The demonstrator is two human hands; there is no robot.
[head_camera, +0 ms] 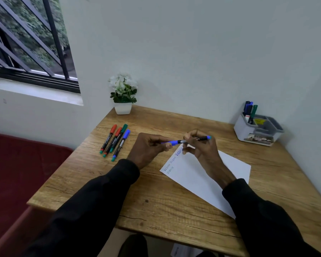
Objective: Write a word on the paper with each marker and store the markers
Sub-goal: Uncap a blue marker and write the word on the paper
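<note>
A white sheet of paper [202, 175] lies on the wooden table [156, 206], with several handwritten words near its far left corner. Above that corner both hands hold one blue marker [202, 139] level. My left hand [148, 149] pinches its blue cap [171, 143] end. My right hand [200, 147] grips the black barrel, whose blue tail sticks out to the right. Whether the cap is fully seated I cannot tell. Several capped markers [115, 142] lie side by side to the left: two red, one green, one blue.
A white and grey desk organiser [258, 129] at the back right corner holds several markers upright. A small white pot of white flowers [123, 93] stands at the back left by the wall. A red seat [17, 173] lies left of the table.
</note>
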